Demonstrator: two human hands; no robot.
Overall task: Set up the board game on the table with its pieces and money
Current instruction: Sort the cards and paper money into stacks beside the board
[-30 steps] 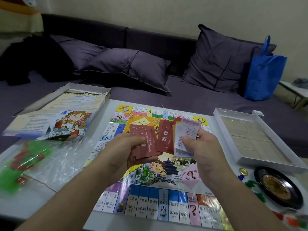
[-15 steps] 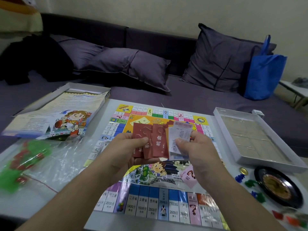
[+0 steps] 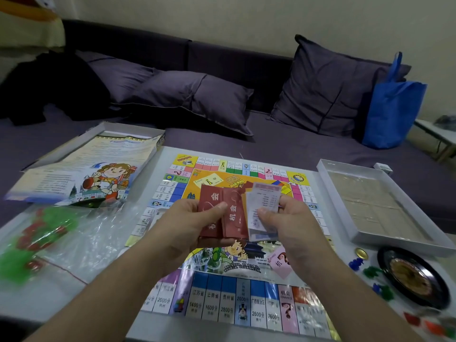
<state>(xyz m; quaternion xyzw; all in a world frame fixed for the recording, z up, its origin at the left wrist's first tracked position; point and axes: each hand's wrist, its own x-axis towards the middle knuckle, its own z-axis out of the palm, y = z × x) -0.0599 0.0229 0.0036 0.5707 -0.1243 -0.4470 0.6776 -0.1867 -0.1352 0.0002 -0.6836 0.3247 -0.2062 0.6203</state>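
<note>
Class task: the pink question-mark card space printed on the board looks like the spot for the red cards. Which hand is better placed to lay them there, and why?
The left hand: it already grips the red cards. The right hand pinches the pale paper cards, though it hangs nearer the pink space.

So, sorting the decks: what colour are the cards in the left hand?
Dark red cards, head view.

Board (image 3: pixel 222 299): flat at table (image 3: pixel 61 299) centre.
Hands: above board centre; left hand (image 3: pixel 190 225) at 9 o'clock of right hand (image 3: pixel 288 223).
Cards (image 3: pixel 222 213): fanned in left hand, touching slips (image 3: pixel 262 206) in right.
Lid with leaflet (image 3: pixel 81 166): 10 o'clock of board.
Bag of pieces (image 3: pixel 61 233): 9 o'clock.
Tray (image 3: pixel 375 206): 3 o'clock.
Spinner (image 3: pixel 414 275): 4 o'clock, loose tokens (image 3: pixel 356 263) beside it.
Sofa (image 3: pixel 283 144): 12 o'clock, behind table.
</note>
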